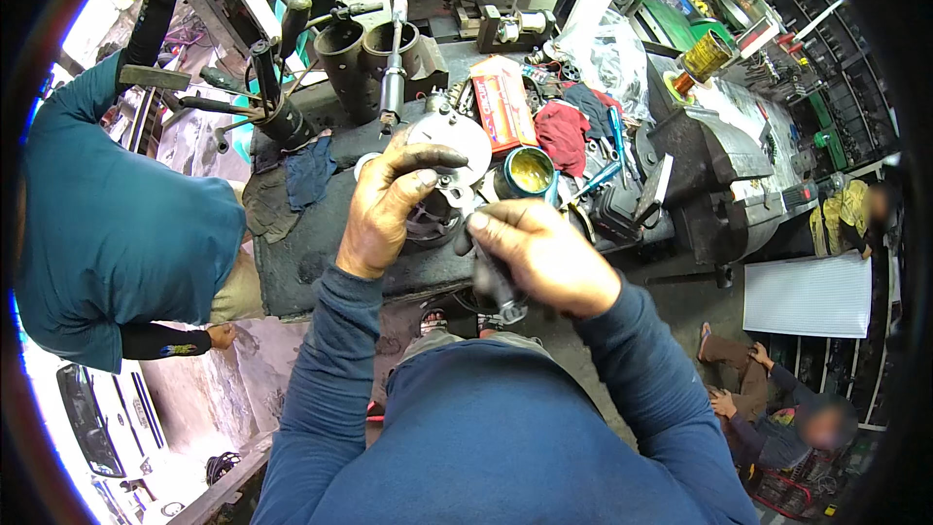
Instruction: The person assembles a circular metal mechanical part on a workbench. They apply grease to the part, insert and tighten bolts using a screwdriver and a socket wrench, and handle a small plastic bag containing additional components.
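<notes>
Black, worn metal makes up the big counter [335, 209]. Its near edge runs across in front of the person's belly. On the left is a bare strip, with room to move, between the left arm and a blue rag [311, 173]. On the right, the counter is full, with a big dark vise [714, 175] near its edge. Two tall round pots [342, 83] stand side by side at the back. It is dark inside them. A red and white box [502, 102] lies in the middle, and just in front of it sits an open blue tin [530, 173] with yellow goo inside.

Close to the tin is a round plate [466, 141]. It is flat, pale, silvery metal, with little knobs on top and small holes. The left hand [387, 204] has its grip closed on the plate's side. The right hand [539, 245] has its grip wrapped around a dark tool [501, 287], which looks blurry. I cannot tell if the tool touches the plate.
</notes>
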The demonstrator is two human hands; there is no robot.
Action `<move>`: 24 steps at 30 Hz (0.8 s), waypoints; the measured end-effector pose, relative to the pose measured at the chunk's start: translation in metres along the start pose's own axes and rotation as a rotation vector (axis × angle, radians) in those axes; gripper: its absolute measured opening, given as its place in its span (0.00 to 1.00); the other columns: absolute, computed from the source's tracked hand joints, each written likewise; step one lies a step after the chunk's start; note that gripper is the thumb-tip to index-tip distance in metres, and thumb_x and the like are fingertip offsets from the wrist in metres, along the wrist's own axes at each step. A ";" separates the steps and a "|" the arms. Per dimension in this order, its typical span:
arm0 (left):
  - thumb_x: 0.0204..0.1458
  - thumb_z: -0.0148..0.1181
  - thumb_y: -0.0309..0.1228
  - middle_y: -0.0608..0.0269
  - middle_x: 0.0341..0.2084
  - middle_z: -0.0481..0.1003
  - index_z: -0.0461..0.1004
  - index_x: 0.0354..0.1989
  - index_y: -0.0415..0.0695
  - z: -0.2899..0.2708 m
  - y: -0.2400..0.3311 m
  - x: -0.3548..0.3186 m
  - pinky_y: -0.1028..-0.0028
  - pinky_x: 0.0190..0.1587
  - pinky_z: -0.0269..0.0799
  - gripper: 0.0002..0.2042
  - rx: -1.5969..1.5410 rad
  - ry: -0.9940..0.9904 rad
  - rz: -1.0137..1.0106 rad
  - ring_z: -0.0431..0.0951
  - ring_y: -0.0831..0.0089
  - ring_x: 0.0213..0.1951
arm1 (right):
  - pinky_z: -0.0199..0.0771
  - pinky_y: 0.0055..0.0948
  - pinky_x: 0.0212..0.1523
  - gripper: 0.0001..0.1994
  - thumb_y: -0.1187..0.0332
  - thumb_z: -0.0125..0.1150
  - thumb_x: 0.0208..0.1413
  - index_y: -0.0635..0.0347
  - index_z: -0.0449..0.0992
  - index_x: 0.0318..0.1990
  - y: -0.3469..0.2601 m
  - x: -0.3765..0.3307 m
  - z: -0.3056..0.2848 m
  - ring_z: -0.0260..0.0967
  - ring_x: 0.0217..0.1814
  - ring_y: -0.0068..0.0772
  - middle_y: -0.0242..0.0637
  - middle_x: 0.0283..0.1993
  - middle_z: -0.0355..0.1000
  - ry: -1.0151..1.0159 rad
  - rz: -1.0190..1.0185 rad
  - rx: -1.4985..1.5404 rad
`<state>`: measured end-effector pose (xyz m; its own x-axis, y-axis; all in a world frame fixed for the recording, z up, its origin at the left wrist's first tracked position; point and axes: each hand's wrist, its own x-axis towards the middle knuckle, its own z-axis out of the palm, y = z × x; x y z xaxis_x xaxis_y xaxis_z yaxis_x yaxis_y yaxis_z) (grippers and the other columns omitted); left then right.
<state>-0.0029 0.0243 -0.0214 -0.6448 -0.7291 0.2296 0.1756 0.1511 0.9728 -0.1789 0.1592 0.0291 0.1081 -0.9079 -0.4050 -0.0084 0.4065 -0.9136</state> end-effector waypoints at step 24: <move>0.40 0.83 0.26 0.48 0.59 0.69 0.60 0.67 0.47 0.048 -0.073 0.010 0.60 0.60 0.75 0.45 0.423 0.423 0.544 0.75 0.56 0.59 | 0.72 0.26 0.29 0.18 0.60 0.47 0.77 0.65 0.75 0.40 0.015 0.013 0.060 0.70 0.25 0.21 0.37 0.29 0.79 0.178 -0.201 0.319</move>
<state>-0.0575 0.0379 -0.0891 -0.1988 -0.6590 0.7254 0.0327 0.7353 0.6769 -0.1177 0.1590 0.0126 -0.0973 -0.9645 -0.2456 0.3066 0.2057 -0.9294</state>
